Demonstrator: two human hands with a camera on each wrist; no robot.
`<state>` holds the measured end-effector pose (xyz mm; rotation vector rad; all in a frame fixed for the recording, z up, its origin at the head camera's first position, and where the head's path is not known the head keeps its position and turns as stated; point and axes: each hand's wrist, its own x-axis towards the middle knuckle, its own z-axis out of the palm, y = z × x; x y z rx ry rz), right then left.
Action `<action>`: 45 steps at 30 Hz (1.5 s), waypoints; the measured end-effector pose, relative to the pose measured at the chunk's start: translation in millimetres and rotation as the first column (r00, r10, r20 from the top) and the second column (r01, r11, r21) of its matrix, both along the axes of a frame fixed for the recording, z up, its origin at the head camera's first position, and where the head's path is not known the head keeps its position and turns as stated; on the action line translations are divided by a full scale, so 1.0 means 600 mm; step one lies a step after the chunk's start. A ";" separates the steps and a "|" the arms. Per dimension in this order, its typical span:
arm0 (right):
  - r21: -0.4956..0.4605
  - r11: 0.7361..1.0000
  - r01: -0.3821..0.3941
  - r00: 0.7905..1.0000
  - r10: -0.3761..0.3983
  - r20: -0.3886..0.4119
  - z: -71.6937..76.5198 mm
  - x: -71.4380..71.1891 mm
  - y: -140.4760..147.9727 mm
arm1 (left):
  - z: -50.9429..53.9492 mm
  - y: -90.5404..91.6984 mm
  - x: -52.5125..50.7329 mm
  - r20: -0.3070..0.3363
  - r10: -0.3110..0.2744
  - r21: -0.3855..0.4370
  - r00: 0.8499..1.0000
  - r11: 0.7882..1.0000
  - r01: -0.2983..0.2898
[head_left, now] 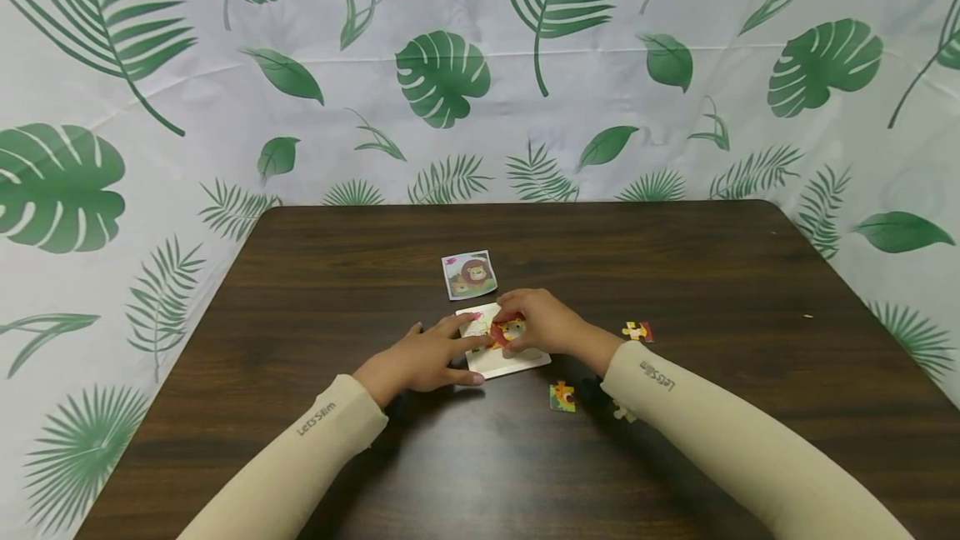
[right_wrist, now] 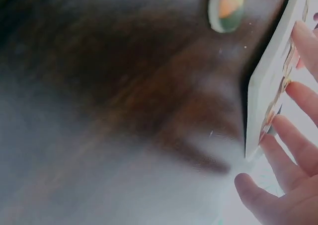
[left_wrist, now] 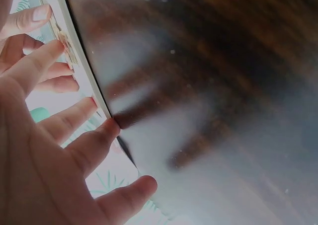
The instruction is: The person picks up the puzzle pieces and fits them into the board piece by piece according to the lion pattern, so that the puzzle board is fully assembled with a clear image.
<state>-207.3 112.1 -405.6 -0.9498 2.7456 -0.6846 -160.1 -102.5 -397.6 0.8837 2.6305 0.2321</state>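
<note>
A white puzzle board (head_left: 510, 363) with several colourful pieces fitted in it lies on the table between both hands. My left hand (head_left: 427, 357) has its fingers spread, the fingertips touching the board's left side; the left wrist view shows them along the white edge. My right hand (head_left: 543, 323) reaches over the board from the right. Its thumb and forefinger pinch a red puzzle piece (head_left: 497, 335) above the lion picture. In the right wrist view, other fingertips of this hand (right_wrist: 298, 195) rest on or close to the board. The hand hides part of the picture.
Behind the board lies a square picture card (head_left: 470, 275) showing lions. Loose puzzle pieces lie on the right: a red and yellow piece (head_left: 637, 331), a green and orange piece (head_left: 562, 397), and a pale piece (head_left: 623, 412) partly under the sleeve. The dark wooden table (head_left: 337, 265) meets a leaf-print cloth.
</note>
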 end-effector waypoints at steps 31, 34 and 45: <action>0.160 0.986 0.035 0.998 -0.025 -0.060 0.014 0.011 -0.013 | 0.012 0.019 0.003 -0.114 -0.023 -0.059 0.993 0.998 0.016; 0.218 0.976 0.031 0.997 -0.015 -0.072 0.015 0.012 -0.013 | 0.012 0.021 0.003 -0.124 -0.025 -0.067 0.992 0.998 0.017; 0.286 0.953 -0.103 0.993 0.115 -0.025 0.017 0.008 0.007 | 0.015 0.014 -0.002 -0.068 0.002 -0.052 0.998 0.999 -0.005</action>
